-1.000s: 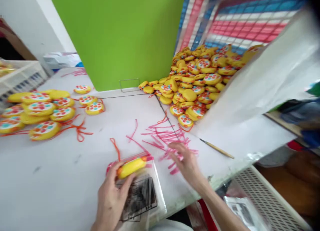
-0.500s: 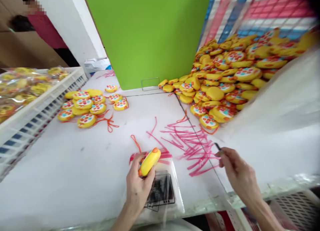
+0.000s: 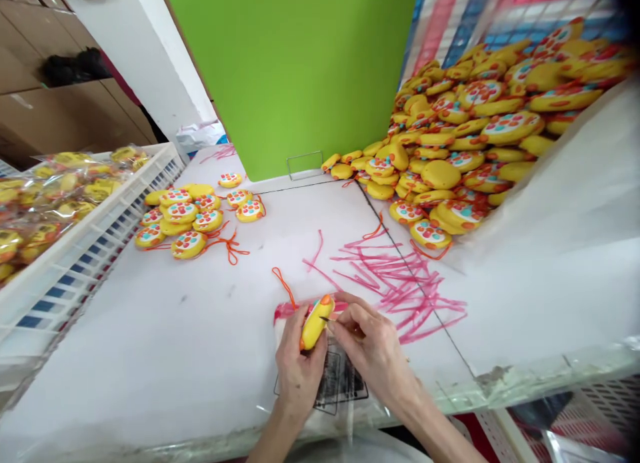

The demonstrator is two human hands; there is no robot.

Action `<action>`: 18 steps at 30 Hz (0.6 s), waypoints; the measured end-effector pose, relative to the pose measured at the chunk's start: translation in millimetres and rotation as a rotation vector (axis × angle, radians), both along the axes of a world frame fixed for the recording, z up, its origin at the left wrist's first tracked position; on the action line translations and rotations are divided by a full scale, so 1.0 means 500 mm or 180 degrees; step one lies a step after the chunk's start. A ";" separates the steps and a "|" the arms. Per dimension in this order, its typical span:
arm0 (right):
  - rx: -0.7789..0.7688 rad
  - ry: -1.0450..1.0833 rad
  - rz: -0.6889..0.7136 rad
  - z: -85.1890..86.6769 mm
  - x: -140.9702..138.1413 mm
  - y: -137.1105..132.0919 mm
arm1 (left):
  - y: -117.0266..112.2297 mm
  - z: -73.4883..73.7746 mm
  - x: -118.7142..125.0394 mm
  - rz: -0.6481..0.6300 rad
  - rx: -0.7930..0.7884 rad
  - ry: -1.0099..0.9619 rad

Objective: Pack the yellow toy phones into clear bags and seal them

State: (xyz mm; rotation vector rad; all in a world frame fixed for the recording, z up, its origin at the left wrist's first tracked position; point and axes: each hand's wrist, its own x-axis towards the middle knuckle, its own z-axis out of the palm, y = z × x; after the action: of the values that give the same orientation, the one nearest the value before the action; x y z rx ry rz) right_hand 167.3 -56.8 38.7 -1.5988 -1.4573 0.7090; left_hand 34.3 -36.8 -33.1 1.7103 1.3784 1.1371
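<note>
My left hand (image 3: pixel 300 359) holds a yellow toy charm (image 3: pixel 316 326) on its edge, its plain yellow side turned up and small orange knobs at both ends. An orange cord loop (image 3: pixel 283 286) lies on the table just beyond that hand. Between thumb and fingers my right hand (image 3: pixel 373 343) pinches a small dark pointed tool (image 3: pixel 325 319), whose tip meets the side of the charm. Most of the tool is hidden in the fingers. Under both hands lies a clear plastic bag (image 3: pixel 327 383) with black print and a pink top strip.
A large heap of similar charms (image 3: pixel 440 173) fills the right back. Several more charms (image 3: pixel 187 245) sit at left, near a white crate (image 3: pixel 165 157) of bagged ones. A green board (image 3: pixel 300 76) stands behind. Pink marks (image 3: pixel 380 269) streak the white tabletop (image 3: pixel 150 329).
My right hand has come left with the dark tool, from above the pink marks to the charm. My left hand still grips the charm. The view has shifted; the person at back left is mostly hidden.
</note>
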 end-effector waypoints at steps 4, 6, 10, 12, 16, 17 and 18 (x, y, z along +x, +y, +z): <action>-0.0014 -0.0238 0.0074 0.001 -0.008 0.002 | 0.000 -0.001 -0.001 -0.0035 -0.0015 -0.0052; -0.0013 -0.0345 0.0072 0.001 -0.009 0.006 | 0.001 -0.004 -0.002 -0.0027 -0.0010 -0.0066; -0.0023 -0.0423 0.0055 0.003 -0.008 0.014 | 0.002 -0.010 -0.002 0.0007 -0.0083 -0.0092; -0.0031 -0.0460 0.0015 0.005 -0.010 0.015 | 0.002 -0.009 -0.001 0.0012 -0.0158 -0.0142; -0.0038 -0.0442 0.0089 0.007 -0.018 0.011 | 0.003 -0.006 -0.001 0.0012 -0.0289 -0.0271; -0.0032 -0.0423 0.0116 0.008 -0.019 0.011 | 0.003 -0.006 -0.001 0.0016 -0.0321 -0.0299; -0.0035 -0.0410 0.0134 0.008 -0.019 0.011 | 0.003 -0.006 -0.001 0.0016 -0.0346 -0.0322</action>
State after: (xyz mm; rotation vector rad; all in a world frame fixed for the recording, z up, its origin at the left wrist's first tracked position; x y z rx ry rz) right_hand 157.9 -51.3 42.6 -1.6522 -1.5865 0.6488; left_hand 33.6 -35.2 -36.1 1.5528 1.3578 1.1152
